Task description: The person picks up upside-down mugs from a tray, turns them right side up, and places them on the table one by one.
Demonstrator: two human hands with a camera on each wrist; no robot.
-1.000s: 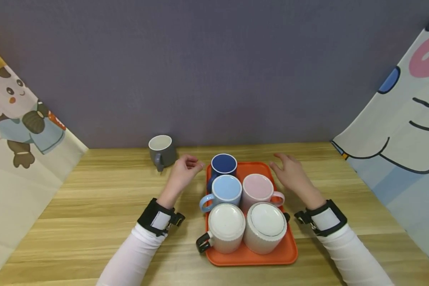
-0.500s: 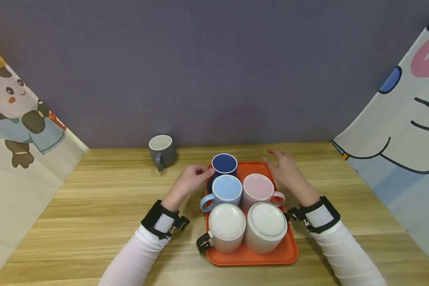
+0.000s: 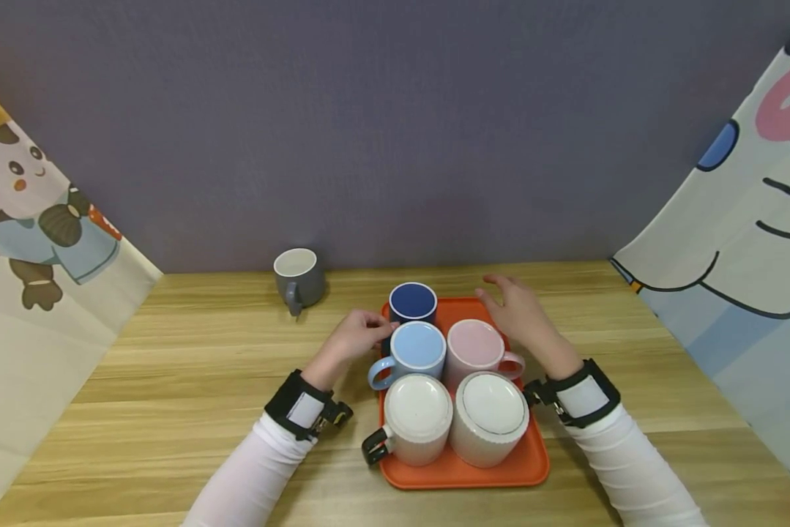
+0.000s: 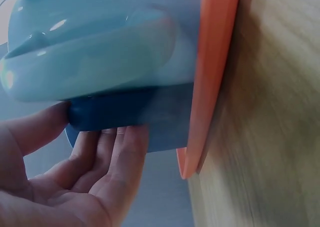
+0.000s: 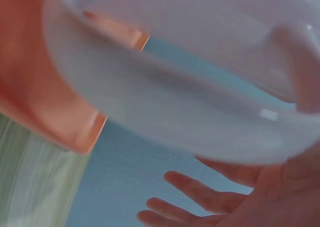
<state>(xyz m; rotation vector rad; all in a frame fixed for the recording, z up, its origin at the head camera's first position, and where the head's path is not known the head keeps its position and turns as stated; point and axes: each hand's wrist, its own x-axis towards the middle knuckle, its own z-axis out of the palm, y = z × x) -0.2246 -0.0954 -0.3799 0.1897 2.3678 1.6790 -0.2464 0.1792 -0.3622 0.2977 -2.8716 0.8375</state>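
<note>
My left hand [image 3: 353, 338] pinches the handle of a dark blue mug [image 3: 413, 301], which stands upside down at the back left of an orange tray [image 3: 468, 477]. In the left wrist view, the thumb lies on one side of the dark blue handle [image 4: 107, 109] and the fingers on the other. Just in front stands an upside-down light blue mug [image 3: 419, 347], its handle turned left. My right hand [image 3: 518, 313], fingers spread and holding nothing, hovers over the tray's back right corner, behind a pink mug [image 3: 476, 345] with its handle pointing right.
Two upside-down white mugs [image 3: 418, 414] with black handles fill the tray's front half. A grey mug [image 3: 300, 278] stands upright on the wooden table [image 3: 190, 380] at the back left. A dark grey panel [image 3: 395, 132] rises along the table's back edge.
My left hand has moved right from beside the tray and taken hold of the dark blue mug's handle. My right hand has drifted slightly left. The mugs stay where they were.
</note>
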